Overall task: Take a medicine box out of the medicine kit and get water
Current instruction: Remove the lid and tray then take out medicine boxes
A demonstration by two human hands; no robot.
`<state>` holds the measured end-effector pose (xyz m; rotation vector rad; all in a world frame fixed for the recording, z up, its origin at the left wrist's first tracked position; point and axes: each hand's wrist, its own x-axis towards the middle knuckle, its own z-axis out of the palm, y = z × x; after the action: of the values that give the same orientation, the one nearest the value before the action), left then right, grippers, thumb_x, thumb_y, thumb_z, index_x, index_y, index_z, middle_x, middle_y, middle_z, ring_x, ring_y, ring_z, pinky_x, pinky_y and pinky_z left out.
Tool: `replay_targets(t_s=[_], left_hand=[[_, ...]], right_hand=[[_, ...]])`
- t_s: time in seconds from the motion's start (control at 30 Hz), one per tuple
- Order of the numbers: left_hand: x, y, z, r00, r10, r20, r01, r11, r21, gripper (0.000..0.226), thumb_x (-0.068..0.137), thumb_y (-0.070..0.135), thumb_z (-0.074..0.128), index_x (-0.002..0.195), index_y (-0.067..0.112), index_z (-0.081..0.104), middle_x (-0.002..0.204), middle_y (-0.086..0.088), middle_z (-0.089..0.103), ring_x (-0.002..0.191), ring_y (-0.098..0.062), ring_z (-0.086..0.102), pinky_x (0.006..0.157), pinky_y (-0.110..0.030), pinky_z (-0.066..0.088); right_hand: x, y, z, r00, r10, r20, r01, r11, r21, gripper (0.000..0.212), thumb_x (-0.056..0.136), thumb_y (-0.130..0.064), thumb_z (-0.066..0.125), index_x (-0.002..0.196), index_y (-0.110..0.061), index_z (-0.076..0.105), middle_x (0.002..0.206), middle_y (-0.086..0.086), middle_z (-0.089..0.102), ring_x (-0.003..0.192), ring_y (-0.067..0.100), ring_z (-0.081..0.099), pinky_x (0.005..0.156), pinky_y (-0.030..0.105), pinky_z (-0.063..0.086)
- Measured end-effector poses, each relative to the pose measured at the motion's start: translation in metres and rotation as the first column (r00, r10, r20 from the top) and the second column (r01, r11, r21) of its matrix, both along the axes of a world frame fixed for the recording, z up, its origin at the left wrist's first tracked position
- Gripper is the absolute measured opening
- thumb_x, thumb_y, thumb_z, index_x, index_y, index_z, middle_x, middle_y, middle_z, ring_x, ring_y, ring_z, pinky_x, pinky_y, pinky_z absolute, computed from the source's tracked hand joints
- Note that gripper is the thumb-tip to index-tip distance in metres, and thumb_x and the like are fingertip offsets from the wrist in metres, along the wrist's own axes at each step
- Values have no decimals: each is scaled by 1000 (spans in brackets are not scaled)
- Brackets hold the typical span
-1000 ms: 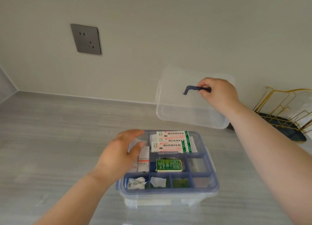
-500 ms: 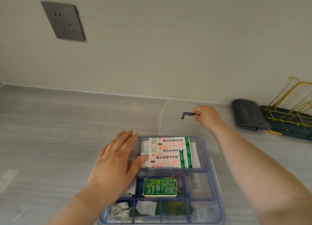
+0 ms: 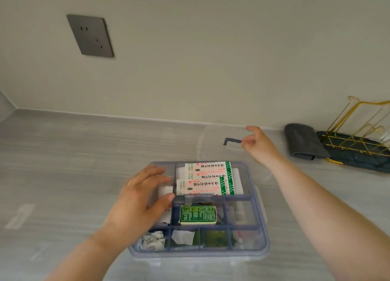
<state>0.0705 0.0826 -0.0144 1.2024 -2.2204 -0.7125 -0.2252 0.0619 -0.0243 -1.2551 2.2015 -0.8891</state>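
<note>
The clear medicine kit (image 3: 260, 213) with blue dividers stands uncovered on the grey counter. Its back compartment holds two white-and-green medicine boxes (image 3: 207, 179); a small green box (image 3: 198, 215) lies in the middle one. My left hand (image 3: 139, 202) rests flat on the kit's left side, fingers spread, holding nothing. The clear lid (image 3: 213, 145) lies on the counter behind the kit, its blue handle (image 3: 231, 141) up. My right hand (image 3: 260, 146) hovers just right of that handle, fingers apart.
A folded grey cloth (image 3: 302, 141) and a gold wire rack (image 3: 358, 137) on a dark mat sit at the right by the wall. A grey wall socket (image 3: 90, 35) is up left. Small wrapped items (image 3: 152, 240) fill the kit's front compartments.
My right hand carried the lid by its handle down onto the counter behind the kit and has now let go. My left hand stayed on the kit's left side.
</note>
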Motion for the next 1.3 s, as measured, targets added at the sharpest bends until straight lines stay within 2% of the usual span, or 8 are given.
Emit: replay_targets(t_s=[0.23, 0.37, 0.57, 0.67, 0.83, 0.97, 1.1, 1.3], left_hand=[[11, 7, 13, 973, -72, 221, 89, 994, -68, 37, 78, 19, 63, 114, 23, 57, 128, -1, 55, 122, -15, 45, 102, -28, 32], [7, 9, 21, 946, -113, 304, 208, 931, -300, 41, 39, 12, 89, 76, 15, 71, 84, -7, 75, 72, -24, 71, 60, -37, 57], [2, 1, 24, 960, -153, 233, 209, 947, -242, 15, 81, 11, 58, 92, 11, 67, 101, -8, 71, 91, -28, 62, 82, -31, 42], [-3, -2, 25, 960, -166, 227, 217, 951, -223, 22, 84, 26, 54, 104, 20, 62, 114, -1, 65, 102, -21, 56, 87, -28, 38], [-16, -2, 24, 883, -224, 413, 312, 936, -160, 27, 84, 33, 51, 109, 28, 60, 129, 9, 52, 117, -15, 43, 102, -26, 29], [-25, -5, 28, 800, -220, 558, 343, 931, -124, 25, 80, 25, 49, 100, 23, 64, 114, 1, 62, 106, -22, 51, 89, -29, 41], [-30, -4, 35, 750, -188, 634, 327, 939, -108, 26, 76, 25, 49, 97, 24, 64, 107, -2, 63, 97, -24, 56, 70, -26, 41], [-24, -2, 33, 810, -192, 554, 271, 960, -63, 24, 79, 26, 49, 98, 25, 63, 110, 1, 63, 97, -22, 57, 73, -29, 47]], right_hand=[[47, 86, 3, 906, 54, 419, 10, 989, -148, 18, 88, -24, 46, 84, -37, 57, 110, -4, 59, 102, 14, 55, 92, 32, 42], [69, 108, -11, 841, -41, 539, 184, 959, -214, 21, 90, -22, 43, 97, -38, 54, 121, 2, 57, 110, 21, 53, 101, 43, 41], [80, 112, -5, 819, -58, 570, 218, 951, -217, 20, 92, -22, 38, 100, -35, 52, 111, -4, 55, 94, 10, 56, 79, 31, 51], [80, 114, -3, 849, -84, 522, 217, 956, -198, 28, 92, -19, 38, 116, -27, 50, 117, -3, 51, 112, 18, 50, 98, 43, 44], [82, 115, 0, 888, -89, 452, 197, 960, -199, 29, 92, -16, 38, 117, -25, 50, 115, -5, 51, 104, 12, 48, 94, 35, 44], [79, 120, 11, 979, -18, 205, 72, 963, -258, 19, 84, -13, 54, 97, -25, 61, 126, 7, 53, 107, 11, 48, 92, 27, 37], [73, 119, 19, 933, 204, -295, -190, 979, 77, 22, 78, -18, 61, 99, -18, 66, 140, 4, 41, 128, 20, 32, 103, 29, 28], [74, 113, 39, 926, 191, -324, -185, 981, 51, 17, 79, -18, 60, 93, -12, 70, 138, 5, 42, 127, 17, 33, 99, 22, 27]])
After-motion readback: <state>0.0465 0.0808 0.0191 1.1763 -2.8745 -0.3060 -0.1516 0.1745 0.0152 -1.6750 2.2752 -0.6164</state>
